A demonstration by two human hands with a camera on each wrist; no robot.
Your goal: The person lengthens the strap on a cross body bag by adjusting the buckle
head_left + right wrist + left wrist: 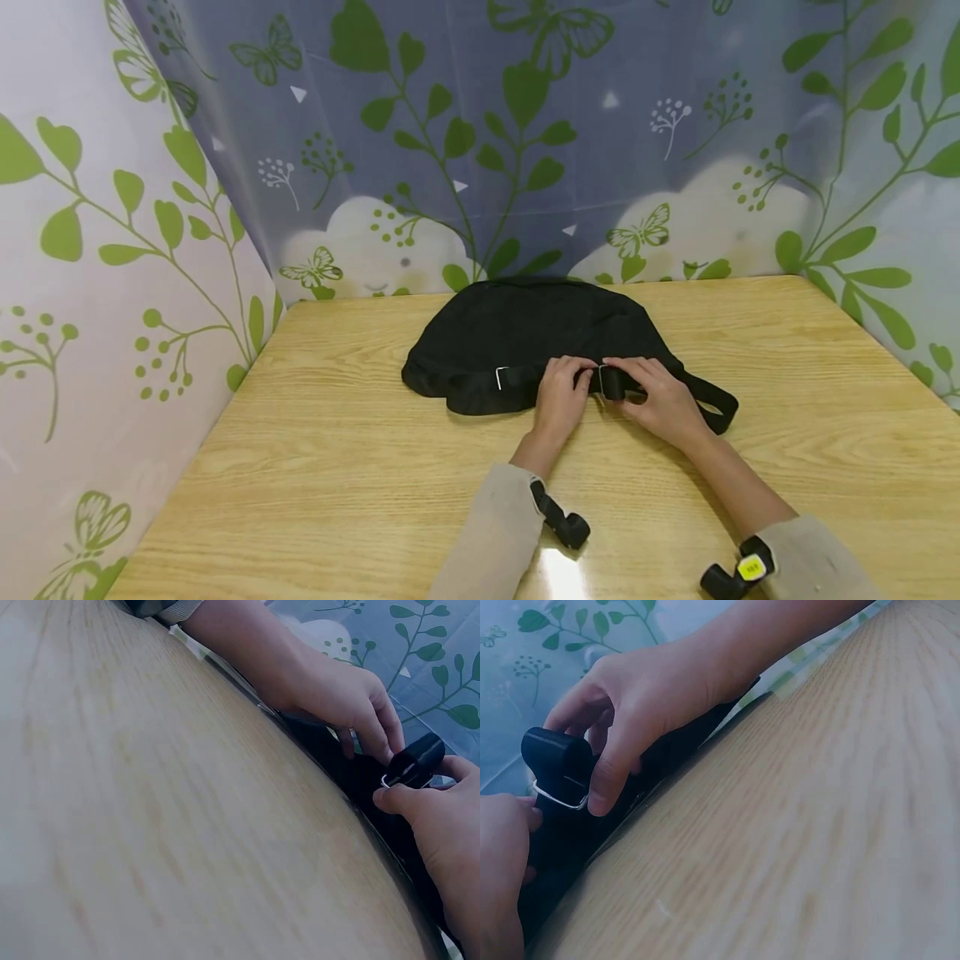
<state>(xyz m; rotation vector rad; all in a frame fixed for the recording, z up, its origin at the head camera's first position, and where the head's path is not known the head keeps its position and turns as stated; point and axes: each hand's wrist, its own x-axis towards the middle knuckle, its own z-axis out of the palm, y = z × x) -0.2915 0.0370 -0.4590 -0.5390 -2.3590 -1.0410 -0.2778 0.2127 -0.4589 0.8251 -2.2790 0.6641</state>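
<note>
A black fabric bag [536, 321], rounded along its far side, lies flat on the table. Its black strap [517, 377] runs along the near edge. A silvery slide buckle [601, 380] sits on the strap between my hands, where a strap loop [559, 754] stands up. My left hand [561, 398] pinches the strap just left of this buckle. From the right, my right hand [663, 404] grips the strap at the loop, thumb beside the metal in the left wrist view. Some fingertips are hidden behind the strap.
A second metal buckle [501, 378] shows farther left on the strap. To the right, a strap end [716, 404] bends past the bag onto the wooden table [337, 500]. Patterned cloth [465, 167] hangs behind the table and at its sides.
</note>
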